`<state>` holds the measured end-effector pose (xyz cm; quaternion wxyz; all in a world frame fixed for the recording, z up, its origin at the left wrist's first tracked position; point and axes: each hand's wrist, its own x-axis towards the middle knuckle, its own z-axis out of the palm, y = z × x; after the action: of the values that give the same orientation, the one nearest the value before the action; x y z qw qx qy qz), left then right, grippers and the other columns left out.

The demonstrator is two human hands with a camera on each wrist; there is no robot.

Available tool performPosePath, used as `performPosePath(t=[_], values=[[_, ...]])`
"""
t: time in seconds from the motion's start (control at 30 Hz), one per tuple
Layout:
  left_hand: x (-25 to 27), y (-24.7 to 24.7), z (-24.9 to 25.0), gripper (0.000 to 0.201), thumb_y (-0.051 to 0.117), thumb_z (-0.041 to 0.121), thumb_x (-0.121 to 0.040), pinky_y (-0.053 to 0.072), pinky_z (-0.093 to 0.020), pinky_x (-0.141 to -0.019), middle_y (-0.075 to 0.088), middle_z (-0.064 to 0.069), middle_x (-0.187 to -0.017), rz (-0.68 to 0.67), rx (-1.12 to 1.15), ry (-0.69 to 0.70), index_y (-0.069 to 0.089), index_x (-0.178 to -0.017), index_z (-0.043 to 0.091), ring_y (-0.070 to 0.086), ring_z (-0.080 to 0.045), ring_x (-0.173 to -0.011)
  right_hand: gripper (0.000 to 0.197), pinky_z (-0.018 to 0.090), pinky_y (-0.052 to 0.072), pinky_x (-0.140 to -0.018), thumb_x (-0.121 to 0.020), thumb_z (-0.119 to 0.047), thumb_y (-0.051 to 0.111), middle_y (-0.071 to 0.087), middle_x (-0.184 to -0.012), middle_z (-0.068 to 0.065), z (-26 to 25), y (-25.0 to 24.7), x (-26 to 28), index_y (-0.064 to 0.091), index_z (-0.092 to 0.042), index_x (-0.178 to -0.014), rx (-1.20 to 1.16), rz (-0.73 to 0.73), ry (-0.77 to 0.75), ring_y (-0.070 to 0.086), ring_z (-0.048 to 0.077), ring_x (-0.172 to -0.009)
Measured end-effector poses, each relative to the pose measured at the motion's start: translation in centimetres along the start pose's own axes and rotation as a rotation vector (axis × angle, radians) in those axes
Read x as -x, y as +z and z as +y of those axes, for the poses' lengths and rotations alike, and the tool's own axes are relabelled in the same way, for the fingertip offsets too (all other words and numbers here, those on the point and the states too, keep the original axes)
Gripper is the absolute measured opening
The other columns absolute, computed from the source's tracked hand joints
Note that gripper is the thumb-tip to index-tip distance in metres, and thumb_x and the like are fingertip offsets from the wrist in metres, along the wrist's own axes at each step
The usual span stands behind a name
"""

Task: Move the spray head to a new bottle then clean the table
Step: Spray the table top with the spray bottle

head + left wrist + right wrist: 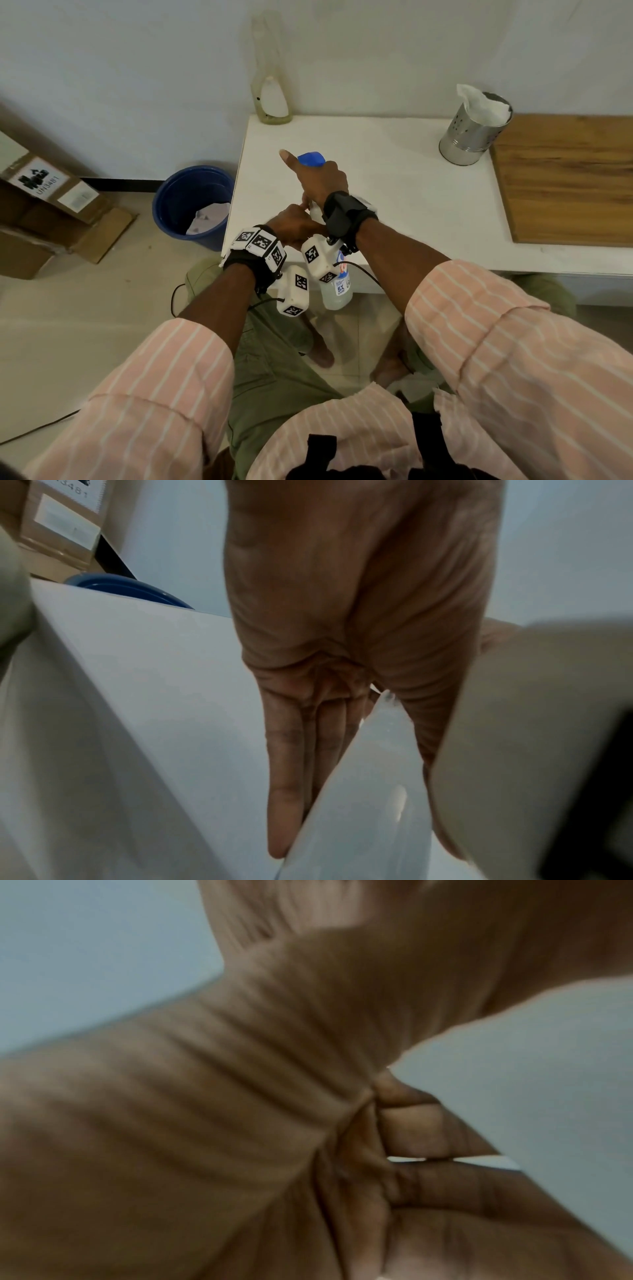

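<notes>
Over the white table's front left edge, I hold a clear bottle with a "5X shine" label. My left hand grips it near the neck. In the left wrist view its fingers lie along the clear bottle. My right hand is wrapped round the blue spray head on top, thumb stretched out to the left. The right wrist view is blurred and shows only curled fingers. A second clear bottle, without a head, stands at the table's back left corner.
A perforated metal canister holding white tissues stands at the back right of the table. A wooden board adjoins the table on the right. A blue bucket sits on the floor left of the table, with cardboard boxes beyond.
</notes>
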<state>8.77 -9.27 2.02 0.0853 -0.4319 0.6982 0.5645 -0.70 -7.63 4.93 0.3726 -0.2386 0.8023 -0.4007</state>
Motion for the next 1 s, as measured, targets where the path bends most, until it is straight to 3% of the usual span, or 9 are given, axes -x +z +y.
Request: performPosePath(t=[0.13,0.2,0.37,0.47,0.53,0.67,0.83,0.93,1.0], values=[[0.0,0.3,-0.3,0.060,0.071,0.002,-0.078,0.056,-0.044,-0.080,0.062,-0.012,-0.112,-0.054,0.159,0.045,0.043,-0.130,0.015,0.066,-0.025,-0.086,0.069,0.029,0.058,-0.063,-0.069,-0.077,0.059,0.075,-0.081,0.006,0.1,-0.3,0.0,0.064,-0.014,-0.097,-0.090,-0.113,-0.019,0.072,0.020,-0.061],[-0.1,0.7,-0.2,0.065,0.072,0.004,-0.077,0.055,-0.051,-0.086,0.062,-0.015,-0.116,-0.064,0.136,0.037,0.041,-0.133,0.017,0.066,-0.031,-0.094,0.071,0.028,0.059,-0.063,-0.069,-0.076,0.061,0.075,-0.078,0.004,0.4,-0.5,0.1,0.064,-0.012,-0.099,-0.085,-0.092,-0.017,0.071,0.019,-0.060],[-0.7,2.5,1.4,0.036,0.074,0.023,-0.077,0.055,-0.033,-0.079,0.066,-0.011,-0.106,-0.051,-0.110,0.007,0.055,-0.105,0.012,0.063,-0.021,-0.085,0.064,0.026,0.050,-0.058,-0.069,-0.080,0.054,0.067,-0.063,0.001,1.8,-2.6,0.3,0.056,-0.016,-0.072,-0.048,0.047,0.026,0.064,0.015,-0.055],[-1.2,4.2,2.7,0.066,0.078,0.021,-0.072,0.057,-0.037,-0.081,0.066,-0.007,-0.105,-0.121,-0.067,0.020,0.048,-0.129,0.009,0.066,-0.022,-0.086,0.068,0.026,0.054,-0.060,-0.071,-0.080,0.053,0.073,-0.070,0.000,3.0,-4.9,0.4,0.064,-0.014,-0.085,-0.114,0.050,0.031,0.071,0.017,-0.055],[-1.4,5.4,3.8,0.063,0.075,0.014,-0.077,0.058,-0.035,-0.074,0.065,-0.002,-0.094,-0.155,-0.058,0.034,0.044,-0.132,0.008,0.066,-0.018,-0.079,0.068,0.028,0.056,-0.063,-0.071,-0.078,0.055,0.074,-0.070,0.001,3.9,-6.5,0.4,0.065,-0.014,-0.091,-0.141,0.078,0.039,0.071,0.017,-0.054],[-1.9,8.0,6.1,0.040,0.075,0.020,-0.077,0.056,-0.031,-0.077,0.067,-0.008,-0.100,-0.178,-0.172,0.074,0.055,-0.111,0.011,0.064,-0.018,-0.079,0.064,0.026,0.054,-0.064,-0.070,-0.080,0.054,0.072,-0.065,0.004,5.3,-9.6,0.6,0.057,-0.016,-0.074,-0.122,0.218,0.083,0.066,0.014,-0.055],[-2.1,10.7,8.5,0.014,0.063,0.013,-0.087,0.046,-0.022,-0.057,0.058,-0.004,-0.071,-0.227,-0.256,0.056,0.055,-0.095,0.005,0.057,-0.014,-0.063,0.079,0.025,0.058,-0.057,-0.061,-0.084,0.059,0.075,-0.075,0.001,7.0,-13.4,1.5,0.066,-0.013,-0.096,-0.267,0.264,0.129,0.071,0.016,-0.053],[-1.8,12.8,10.0,0.015,0.062,0.012,-0.086,0.045,-0.024,-0.058,0.055,-0.004,-0.067,-0.276,-0.325,0.081,0.055,-0.077,0.004,0.054,-0.015,-0.061,0.078,0.021,0.050,-0.046,-0.062,-0.085,0.056,0.072,-0.065,0.003,8.4,-15.5,2.1,0.062,-0.012,-0.090,-0.269,0.356,0.192,0.068,0.014,-0.046],[-1.9,14.1,10.7,0.023,0.062,0.013,-0.086,0.041,-0.023,-0.058,0.053,-0.003,-0.063,-0.287,-0.375,0.098,0.052,-0.065,0.011,0.051,-0.014,-0.059,0.079,0.023,0.052,-0.049,-0.063,-0.088,0.049,0.071,-0.062,0.004,9.3,-16.5,2.5,0.060,-0.013,-0.085,-0.244,0.433,0.233,0.067,0.014,-0.045]])
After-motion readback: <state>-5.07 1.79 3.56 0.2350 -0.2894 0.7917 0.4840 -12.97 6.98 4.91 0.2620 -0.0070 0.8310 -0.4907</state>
